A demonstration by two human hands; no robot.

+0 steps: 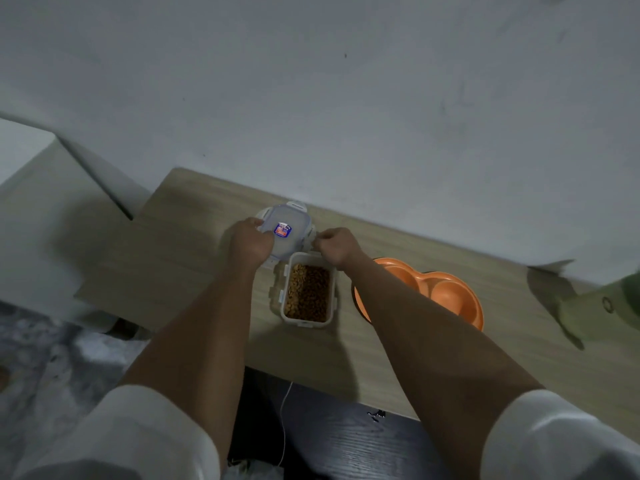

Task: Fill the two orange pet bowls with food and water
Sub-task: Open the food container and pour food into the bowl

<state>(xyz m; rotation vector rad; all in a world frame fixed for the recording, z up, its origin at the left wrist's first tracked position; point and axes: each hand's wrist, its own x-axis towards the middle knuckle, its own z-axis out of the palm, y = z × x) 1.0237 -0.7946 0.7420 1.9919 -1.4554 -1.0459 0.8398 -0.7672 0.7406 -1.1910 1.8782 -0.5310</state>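
Two hands at one clear lid (284, 233): left hand (250, 241) fingers grip its left edge, right hand (335, 247) pinches its right clasp. Open kibble container (307, 292) just below fingertips; orange double bowl (434, 289) right, empty.

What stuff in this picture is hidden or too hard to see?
All in the head view:
- Lidded container: the contents are hidden by its cloudy lid; the label is too small to read.
- Orange pet bowls: the near-left rim is covered by the right forearm.
- Green object: cut off by the right edge and blurred.
- Right hand: its grip on the container's side clip is hidden behind the knuckles.
- Open kibble container: its depth is unclear.
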